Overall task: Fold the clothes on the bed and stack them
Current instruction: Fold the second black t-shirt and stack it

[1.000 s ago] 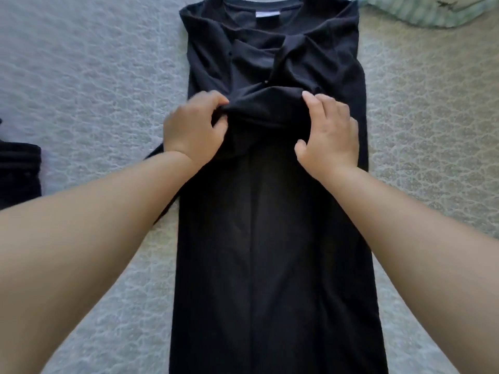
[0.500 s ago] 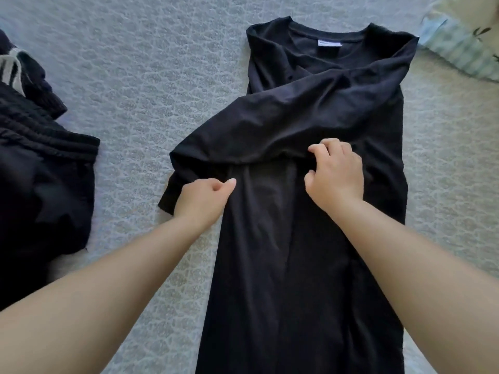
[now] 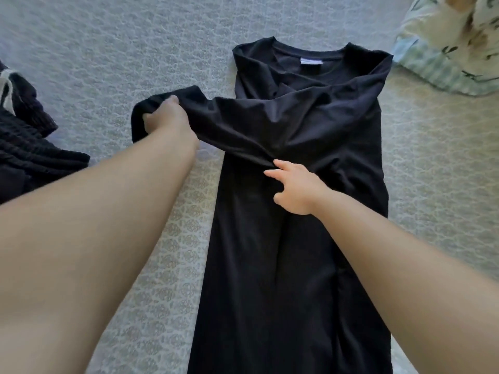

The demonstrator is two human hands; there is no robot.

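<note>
Bedspread grey, patterned; pillow perhaps, far right.

Two bare forearms, no sleeves in view; hands bare, no rings or watch.

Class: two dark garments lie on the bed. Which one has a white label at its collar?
The black shirt spread in the middle, which both hands are working on; its label sits inside the neckline. The ribbed dark clothes at the left edge show none.

Pale patterned bedspread; floral, striped pillow at far right.
</note>
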